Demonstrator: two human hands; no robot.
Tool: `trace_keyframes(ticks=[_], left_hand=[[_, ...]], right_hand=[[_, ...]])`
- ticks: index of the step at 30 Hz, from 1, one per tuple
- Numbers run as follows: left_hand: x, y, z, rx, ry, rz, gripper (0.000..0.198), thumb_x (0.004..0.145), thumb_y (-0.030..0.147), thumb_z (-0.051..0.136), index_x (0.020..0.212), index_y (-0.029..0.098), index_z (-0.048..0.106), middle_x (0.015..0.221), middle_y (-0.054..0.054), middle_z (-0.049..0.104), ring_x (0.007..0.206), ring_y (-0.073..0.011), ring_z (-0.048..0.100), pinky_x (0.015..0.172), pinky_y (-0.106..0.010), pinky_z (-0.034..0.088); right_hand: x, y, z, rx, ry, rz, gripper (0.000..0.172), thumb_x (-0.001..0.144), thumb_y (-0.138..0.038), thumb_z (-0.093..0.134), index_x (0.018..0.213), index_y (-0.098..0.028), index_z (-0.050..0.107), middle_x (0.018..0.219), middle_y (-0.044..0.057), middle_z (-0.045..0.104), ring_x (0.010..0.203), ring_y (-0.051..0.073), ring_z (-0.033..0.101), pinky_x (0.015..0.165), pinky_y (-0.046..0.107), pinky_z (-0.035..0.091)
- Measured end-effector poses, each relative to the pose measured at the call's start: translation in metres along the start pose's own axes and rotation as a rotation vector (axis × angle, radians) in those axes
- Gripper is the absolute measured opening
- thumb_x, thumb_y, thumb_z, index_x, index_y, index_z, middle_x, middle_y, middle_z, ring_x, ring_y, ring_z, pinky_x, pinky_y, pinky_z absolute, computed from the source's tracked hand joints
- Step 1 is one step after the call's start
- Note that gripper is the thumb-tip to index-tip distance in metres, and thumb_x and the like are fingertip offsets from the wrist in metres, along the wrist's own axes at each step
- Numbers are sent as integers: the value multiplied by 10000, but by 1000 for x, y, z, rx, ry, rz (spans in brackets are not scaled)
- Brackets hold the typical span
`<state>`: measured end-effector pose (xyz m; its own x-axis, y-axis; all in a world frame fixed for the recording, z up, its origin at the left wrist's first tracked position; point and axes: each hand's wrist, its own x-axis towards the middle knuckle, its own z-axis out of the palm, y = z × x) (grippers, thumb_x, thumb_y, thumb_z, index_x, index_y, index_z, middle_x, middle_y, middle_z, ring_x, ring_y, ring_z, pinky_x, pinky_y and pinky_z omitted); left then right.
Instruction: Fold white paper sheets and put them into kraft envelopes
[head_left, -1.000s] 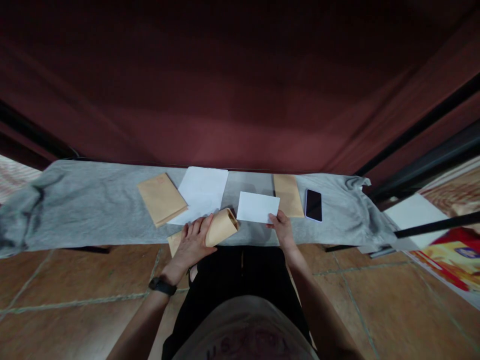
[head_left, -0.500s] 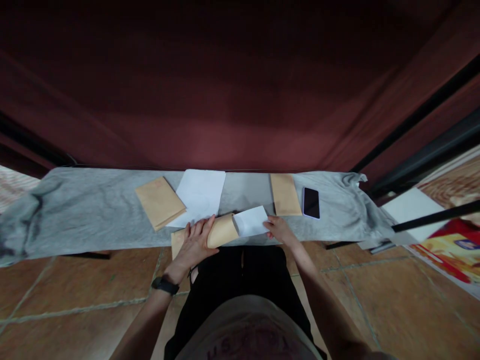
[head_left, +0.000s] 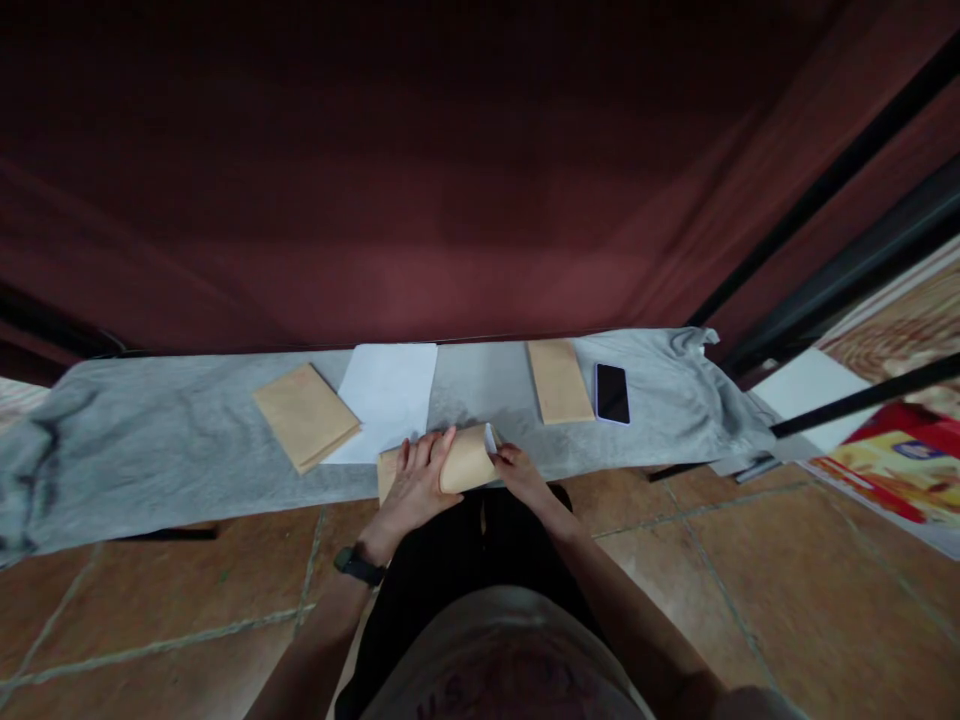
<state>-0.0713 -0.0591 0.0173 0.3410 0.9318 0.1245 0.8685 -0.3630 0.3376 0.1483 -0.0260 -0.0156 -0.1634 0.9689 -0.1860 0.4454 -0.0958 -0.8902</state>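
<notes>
My left hand (head_left: 417, 481) is wrapped over a brown envelope (head_left: 469, 462) near the front edge of the grey cloth (head_left: 180, 440), bowing its mouth open toward the right. My right hand (head_left: 517, 473) pinches a white folded sheet (head_left: 490, 438) at that mouth. Nearly all of the sheet is inside the envelope; only a small white corner shows. A black watch (head_left: 360, 566) is on my left wrist.
On the cloth lie a stack of brown envelopes (head_left: 304, 428) at left, white paper (head_left: 386, 400) beside it, another brown envelope (head_left: 559, 380) and a black phone (head_left: 612, 392) at right. Dark red curtain behind; tiled floor (head_left: 150, 600) below; printed boards (head_left: 892, 465) at right.
My right hand has pushed the white sheet leftward from lying flat on the cloth into the envelope's mouth. The left hand kept hold of the envelope.
</notes>
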Motion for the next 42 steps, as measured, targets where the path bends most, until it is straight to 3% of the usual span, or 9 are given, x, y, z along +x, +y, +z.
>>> trace_keyframes(ticks=[10, 17, 20, 24, 26, 30, 36, 42], left_hand=[[2, -2, 4, 12, -23, 48, 1169, 697, 333, 795, 1611, 291, 68, 1473, -141, 423, 1408, -369, 393, 1206, -626, 176], [5, 1, 2, 25, -27, 60, 1135, 710, 333, 781, 1608, 308, 88, 1500, -138, 415, 1413, -382, 390, 1196, -630, 193], [9, 3, -3, 42, -18, 84, 1120, 713, 324, 785, 1609, 285, 114, 1500, -150, 418, 1426, -383, 377, 1205, -622, 179], [17, 4, -8, 82, -6, 133, 1103, 730, 330, 782, 1611, 270, 122, 1515, -162, 409, 1455, -378, 343, 1219, -610, 151], [22, 3, -10, 106, -9, 166, 1071, 751, 309, 767, 1612, 268, 130, 1534, -168, 399, 1482, -372, 306, 1225, -609, 126], [32, 4, -13, 126, 11, 207, 1017, 777, 244, 748, 1610, 262, 164, 1620, -175, 301, 1536, -377, 183, 1231, -613, 85], [27, 10, -1, 14, 185, -5, 1056, 803, 348, 757, 1618, 266, 89, 1696, -168, 56, 1553, -402, 54, 1218, -638, 115], [2, 16, 27, -459, 430, -386, 1064, 818, 490, 731, 1612, 256, 62, 1691, -166, -8, 1562, -347, 54, 1229, -546, 223]], right_hand=[[-4, 0, 3, 45, -18, 46, 239, 882, -261, 565, 690, -187, 686, 717, 17, 684, 717, 170, 625, 686, 266, 474], [-16, -1, -2, 50, 169, -20, 41, 801, -203, 631, 820, -224, 660, 933, 25, 680, 852, 172, 640, 807, 275, 490], [-19, 0, 0, 145, 277, -26, 160, 790, -223, 610, 950, -220, 620, 883, 3, 664, 808, 168, 648, 765, 279, 505], [-17, 5, 3, 295, 324, 38, 473, 765, -274, 636, 1224, -198, 551, 851, -18, 662, 710, 157, 647, 655, 258, 505], [-13, 8, 3, 338, 259, 47, 422, 758, -286, 645, 1168, -192, 610, 816, -17, 676, 689, 154, 644, 629, 248, 501], [-4, 10, -2, 426, 179, 45, 131, 754, -282, 627, 814, -187, 693, 721, -11, 699, 687, 160, 638, 650, 252, 513], [6, 7, -10, 465, 233, 61, 131, 741, -272, 598, 740, -194, 703, 693, -2, 712, 671, 169, 638, 664, 270, 519], [5, 8, -9, 466, 276, 89, 138, 746, -280, 596, 752, -198, 707, 658, -3, 696, 641, 163, 627, 629, 259, 510]])
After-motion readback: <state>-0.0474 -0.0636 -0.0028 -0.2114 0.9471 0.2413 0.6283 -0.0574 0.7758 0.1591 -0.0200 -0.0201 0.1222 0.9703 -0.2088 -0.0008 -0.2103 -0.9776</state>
